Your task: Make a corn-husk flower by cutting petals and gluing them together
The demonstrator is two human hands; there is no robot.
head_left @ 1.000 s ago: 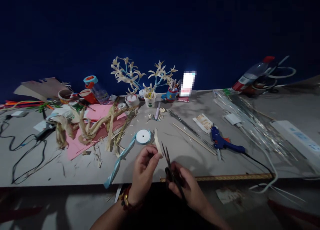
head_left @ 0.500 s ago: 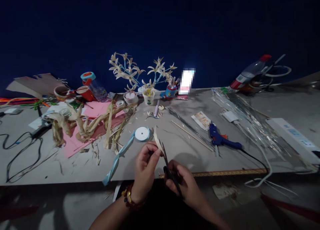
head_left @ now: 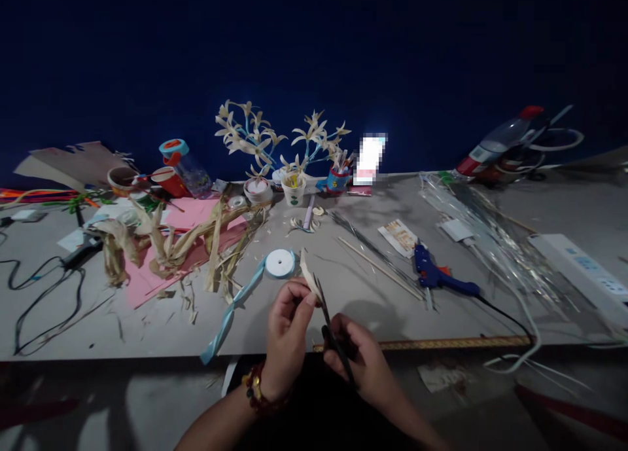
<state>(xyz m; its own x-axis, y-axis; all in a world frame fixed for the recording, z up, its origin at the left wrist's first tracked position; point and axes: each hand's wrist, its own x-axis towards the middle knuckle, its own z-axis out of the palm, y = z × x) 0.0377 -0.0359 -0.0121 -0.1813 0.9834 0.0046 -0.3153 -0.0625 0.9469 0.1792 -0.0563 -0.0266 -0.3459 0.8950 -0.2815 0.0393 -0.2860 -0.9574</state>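
My left hand (head_left: 289, 326) pinches a pale strip of dried corn husk (head_left: 307, 271) between thumb and fingers, its pointed end standing up. Black-handled scissors (head_left: 331, 336) are in my right hand (head_left: 358, 349), fingers wrapped round the handles. The blades point up and lie against the right side of the husk strip; whether they cut into it I cannot tell. Just beyond my left hand lies a white spool (head_left: 280, 263) with a light blue ribbon (head_left: 228, 323) trailing toward the table's front edge.
Dried husks (head_left: 161, 248) lie on pink paper (head_left: 140, 284) at left. Pale flowers on blue stems (head_left: 250, 133) stand at the back. To the right are a thin stick (head_left: 377, 268), a blue glue gun (head_left: 441, 277) with its cord, wires (head_left: 495, 241) and a power strip (head_left: 579, 268).
Both hands keep nearly the same pose, with the scissors still against the husk strip. The view has shifted slightly, so things at the right appear a little farther right.
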